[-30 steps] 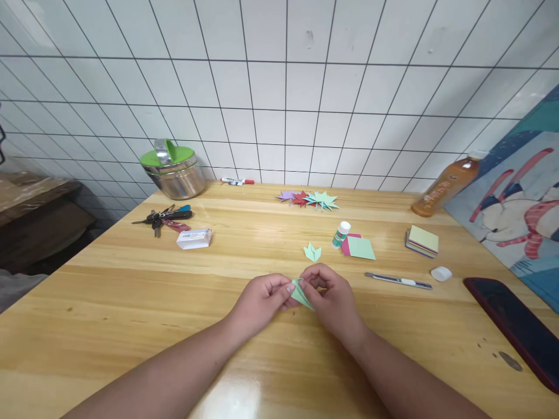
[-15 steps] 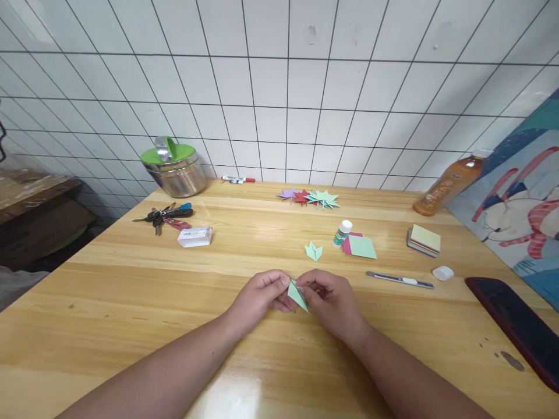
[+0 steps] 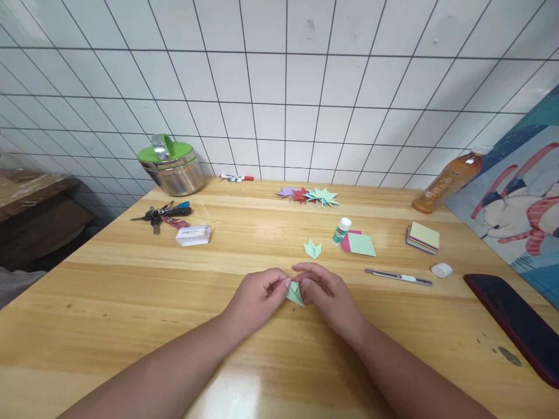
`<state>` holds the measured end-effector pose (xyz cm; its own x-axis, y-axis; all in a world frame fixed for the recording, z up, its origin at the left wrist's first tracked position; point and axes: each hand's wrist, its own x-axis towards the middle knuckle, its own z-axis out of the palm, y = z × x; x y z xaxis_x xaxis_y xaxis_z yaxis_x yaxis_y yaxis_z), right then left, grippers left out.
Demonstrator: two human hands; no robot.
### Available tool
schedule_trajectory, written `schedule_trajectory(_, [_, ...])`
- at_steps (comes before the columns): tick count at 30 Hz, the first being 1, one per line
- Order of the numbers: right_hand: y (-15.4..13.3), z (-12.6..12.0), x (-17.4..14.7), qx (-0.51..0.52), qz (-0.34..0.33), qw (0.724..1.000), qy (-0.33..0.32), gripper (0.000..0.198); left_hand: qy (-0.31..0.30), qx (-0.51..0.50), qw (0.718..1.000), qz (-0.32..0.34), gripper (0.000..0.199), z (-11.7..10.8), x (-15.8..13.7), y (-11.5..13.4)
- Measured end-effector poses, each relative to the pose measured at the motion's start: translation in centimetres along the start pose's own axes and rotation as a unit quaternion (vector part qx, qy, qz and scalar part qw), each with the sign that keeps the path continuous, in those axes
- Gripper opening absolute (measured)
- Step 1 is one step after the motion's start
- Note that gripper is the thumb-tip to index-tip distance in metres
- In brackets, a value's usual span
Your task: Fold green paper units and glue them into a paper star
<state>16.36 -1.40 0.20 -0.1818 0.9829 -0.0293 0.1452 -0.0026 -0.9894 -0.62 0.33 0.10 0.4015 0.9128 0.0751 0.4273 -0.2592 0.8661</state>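
A small folded piece of light green paper (image 3: 296, 294) is between my two hands, low over the table near the front. My left hand (image 3: 258, 297) pinches its left edge with thumb and fingers. My right hand (image 3: 328, 294) has its thumb and fingers curled around the right edge, the index finger reaching over the top. Part of the paper is hidden by the fingers. Just beyond lies another folded green paper piece (image 3: 312, 249), with pointed tips. A glue stick (image 3: 341, 231) stands upright beside green and pink paper squares (image 3: 361, 244).
Farther back lie folded paper stars (image 3: 322, 196) and markers (image 3: 236, 178). On the left are a steel pot (image 3: 177, 174), keys (image 3: 157, 216) and a small white box (image 3: 193, 235). To the right are a utility knife (image 3: 399, 277), cap (image 3: 441, 270), paper stack (image 3: 423, 236), bottle (image 3: 449, 181) and phone (image 3: 515, 326).
The green paper has turned and sits flatter and lower, its point less far out. My right hand's fingers have opened a little and stretched over the top. The view has shifted slightly.
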Motion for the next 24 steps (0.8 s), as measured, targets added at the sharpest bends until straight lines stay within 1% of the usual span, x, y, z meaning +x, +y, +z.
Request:
schedule_trajectory(3, [0.22, 0.06, 0.32, 0.001, 0.019, 1.000, -0.011, 0.019, -0.002, 0.079, 0.996, 0.030, 0.026, -0.07, -0.20, 0.17])
schedule_trajectory(6, [0.43, 0.01, 0.46, 0.012, 0.016, 1.000, -0.016, 0.021, -0.001, 0.106, 0.994, 0.039, 0.027, -0.04, -0.28, 0.28])
schedule_trajectory(14, [0.02, -0.04, 0.37, -0.039, 0.011, 0.999, -0.001, 0.023, 0.015, 0.102, 0.994, 0.042, 0.026, 0.01, -0.27, 0.23])
schedule_trajectory(20, [-0.27, -0.18, 0.25, -0.010, 0.023, 1.000, -0.016, 0.026, 0.004, 0.092, 0.995, 0.041, 0.026, 0.19, -0.34, 0.38])
schedule_trajectory(24, [-0.21, -0.11, 0.23, 0.005, 0.025, 0.999, -0.020, 0.027, 0.005, 0.071, 0.997, 0.026, 0.027, 0.21, -0.28, 0.21])
